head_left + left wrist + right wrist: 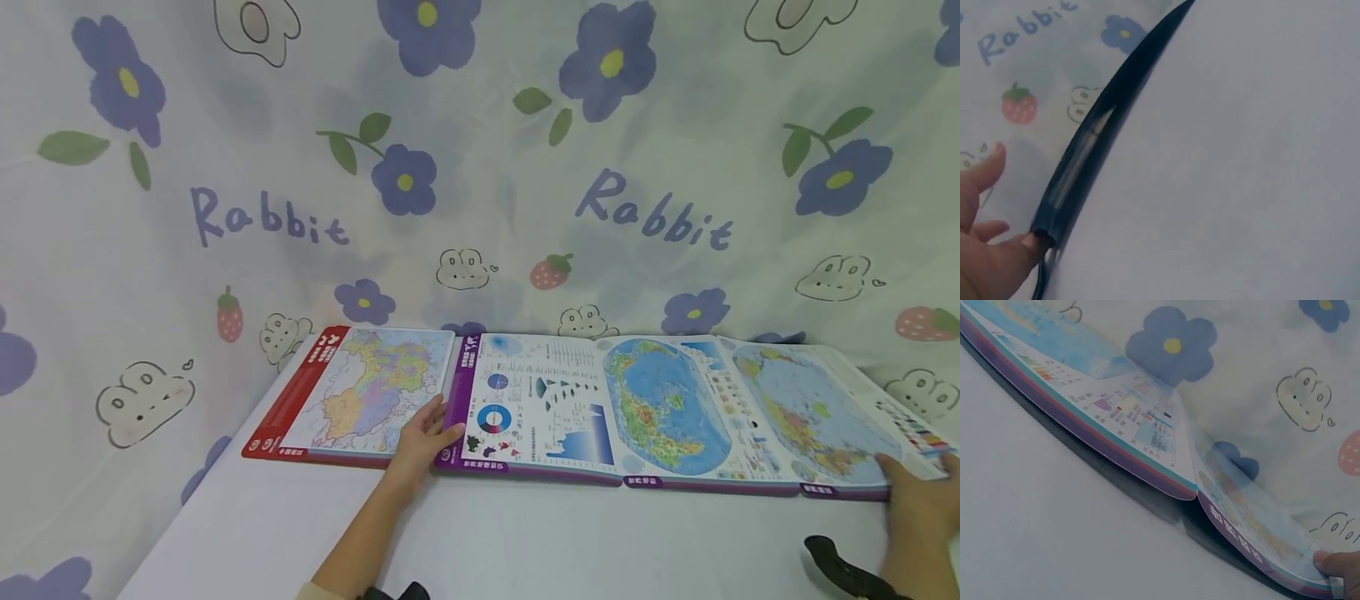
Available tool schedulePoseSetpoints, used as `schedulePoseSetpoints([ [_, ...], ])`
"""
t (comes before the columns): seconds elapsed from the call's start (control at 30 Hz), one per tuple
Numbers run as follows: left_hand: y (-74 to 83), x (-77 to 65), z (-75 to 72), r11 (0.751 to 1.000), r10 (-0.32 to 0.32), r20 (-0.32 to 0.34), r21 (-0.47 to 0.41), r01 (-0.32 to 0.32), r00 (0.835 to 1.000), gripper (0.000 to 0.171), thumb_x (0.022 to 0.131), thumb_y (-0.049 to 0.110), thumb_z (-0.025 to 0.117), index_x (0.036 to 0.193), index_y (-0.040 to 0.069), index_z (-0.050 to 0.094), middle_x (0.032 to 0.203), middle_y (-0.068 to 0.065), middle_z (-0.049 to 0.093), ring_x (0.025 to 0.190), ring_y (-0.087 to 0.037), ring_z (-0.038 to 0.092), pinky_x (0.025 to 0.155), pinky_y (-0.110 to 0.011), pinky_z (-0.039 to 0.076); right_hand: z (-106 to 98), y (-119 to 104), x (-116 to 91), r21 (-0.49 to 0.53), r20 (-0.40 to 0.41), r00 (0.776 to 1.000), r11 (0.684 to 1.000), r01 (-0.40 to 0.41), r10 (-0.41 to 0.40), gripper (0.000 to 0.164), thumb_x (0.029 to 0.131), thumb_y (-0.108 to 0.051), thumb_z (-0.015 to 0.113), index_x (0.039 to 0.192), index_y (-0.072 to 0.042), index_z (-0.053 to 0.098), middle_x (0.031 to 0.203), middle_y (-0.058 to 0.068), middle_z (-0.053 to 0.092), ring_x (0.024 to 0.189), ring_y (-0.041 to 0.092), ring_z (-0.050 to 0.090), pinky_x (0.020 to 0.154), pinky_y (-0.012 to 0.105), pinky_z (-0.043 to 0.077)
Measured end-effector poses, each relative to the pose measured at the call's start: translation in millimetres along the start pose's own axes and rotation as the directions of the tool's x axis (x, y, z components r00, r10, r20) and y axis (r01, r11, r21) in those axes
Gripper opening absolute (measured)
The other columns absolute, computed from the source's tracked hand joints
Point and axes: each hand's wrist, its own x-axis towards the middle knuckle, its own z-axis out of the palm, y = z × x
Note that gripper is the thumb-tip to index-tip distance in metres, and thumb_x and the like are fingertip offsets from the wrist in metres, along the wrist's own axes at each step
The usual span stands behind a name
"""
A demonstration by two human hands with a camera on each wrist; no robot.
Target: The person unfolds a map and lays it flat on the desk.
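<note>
A long fold-out world map (536, 408) with a purple border lies spread in panels. My left hand (420, 437) is at its left end, with the thumb touching the purple edge and the fingers spread toward a red-bordered China map (375, 392). In the left wrist view, the left hand (991, 250) touches the lower end of a dark edge strip. My right hand (922, 492) grips the far right panel, thumb on top and the other fingers largely hidden. The right wrist view shows the right thumb (1335, 564) over that panel's corner, where the panel bends at a fold.
A white table (600, 542) spreads in front of the maps. Behind them hangs a cloth (495, 192) printed with purple flowers, rabbits and strawberries. Dark curved straps (843, 567) show near the right forearm.
</note>
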Motion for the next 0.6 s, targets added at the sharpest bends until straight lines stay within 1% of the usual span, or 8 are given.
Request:
schedulePoseSetpoints([
  [0.1,9.7,-3.7,-4.1,0.997,0.025,0.023,0.074,-0.027,0.999,0.081,0.085,0.018,0.071,0.149,0.004,0.024,0.151,-0.02,0.03,0.139,-0.036,0.029,0.11,-0.043,0.031,-1,-1,0,0.024,-0.001,1.0,1.0,-0.012,0.012,0.072,0.093,-0.025,0.056,0.15,-0.038,0.015,0.159,0.006,0.006,0.145,0.023,0.005,0.119,0.034,0.005],
  [0.2,23.5,-8.7,-9.4,0.987,0.034,0.028,0.159,-0.038,0.999,0.084,0.084,0.023,0.073,0.15,0.009,0.023,0.152,-0.017,0.031,0.139,-0.034,0.029,0.11,-0.046,0.03,-1,-4,-2,0.025,-0.004,1.0,0.999,-0.025,0.025,0.072,0.093,-0.026,0.055,0.151,-0.037,0.015,0.159,0.007,0.005,0.145,0.023,0.004,0.119,0.035,0.003],
  [0.27,31.9,-11.2,-13.3,0.976,0.05,0.029,0.21,-0.056,0.998,0.088,0.083,0.028,0.073,0.151,0.012,0.021,0.153,-0.014,0.03,0.14,-0.032,0.028,0.111,-0.046,0.03,-1,-5,-2,0.032,-0.011,0.999,0.999,-0.031,0.031,0.071,0.093,-0.026,0.056,0.15,-0.038,0.015,0.159,0.006,0.005,0.145,0.023,0.004,0.119,0.034,0.003],
  [0.33,37.5,-12.5,-17.6,0.967,0.094,0.011,0.238,-0.094,0.996,0.09,0.082,0.03,0.073,0.152,0.014,0.019,0.154,-0.012,0.028,0.141,-0.029,0.027,0.113,-0.042,0.028,-2,-5,-2,0.038,-0.018,0.999,0.999,-0.028,0.029,0.071,0.092,-0.026,0.056,0.15,-0.038,0.016,0.159,0.005,0.006,0.145,0.021,0.004,0.119,0.033,0.003],
  [0.4,40.6,-13.4,-22.5,0.958,0.162,-0.015,0.243,-0.153,0.987,0.091,0.083,0.029,0.073,0.152,0.013,0.016,0.155,-0.011,0.026,0.142,-0.027,0.026,0.114,-0.037,0.025,-2,-4,-2,0.052,-0.021,0.999,0.998,-0.024,0.025,0.071,0.092,-0.027,0.057,0.149,-0.039,0.018,0.159,0.004,0.006,0.145,0.02,0.004,0.119,0.031,0.002],
  [0.5,42.3,-14.6,-31.3,0.938,0.261,-0.068,0.253,-0.236,0.963,0.088,0.085,0.026,0.072,0.152,0.014,0.016,0.155,-0.011,0.027,0.142,-0.024,0.027,0.115,-0.035,0.025,-3,-2,-2,0.063,-0.022,0.999,0.998,-0.025,0.027,0.07,0.091,-0.029,0.058,0.148,-0.042,0.018,0.159,0.002,0.007,0.145,0.018,0.004,0.118,0.029,0.003],
  [0.53,42.9,-15.2,-34.4,0.93,0.288,-0.081,0.262,-0.258,0.954,0.088,0.085,0.025,0.071,0.152,0.013,0.016,0.154,-0.011,0.027,0.142,-0.024,0.027,0.115,-0.035,0.025,-3,-1,-2,0.068,-0.023,0.999,0.997,-0.027,0.028,0.07,0.091,-0.029,0.058,0.148,-0.043,0.018,0.159,0.001,0.007,0.145,0.018,0.005,0.118,0.029,0.004],
  [0.6,45.3,-16.3,-40.6,0.916,0.321,-0.102,0.286,-0.281,0.942,0.089,0.085,0.026,0.071,0.152,0.014,0.015,0.154,-0.011,0.027,0.142,-0.024,0.028,0.115,-0.036,0.025,-3,0,-2,0.078,-0.025,0.999,0.997,-0.03,0.032,0.07,0.091,-0.029,0.058,0.147,-0.044,0.018,0.158,-0.001,0.008,0.145,0.017,0.006,0.118,0.029,0.005],
])
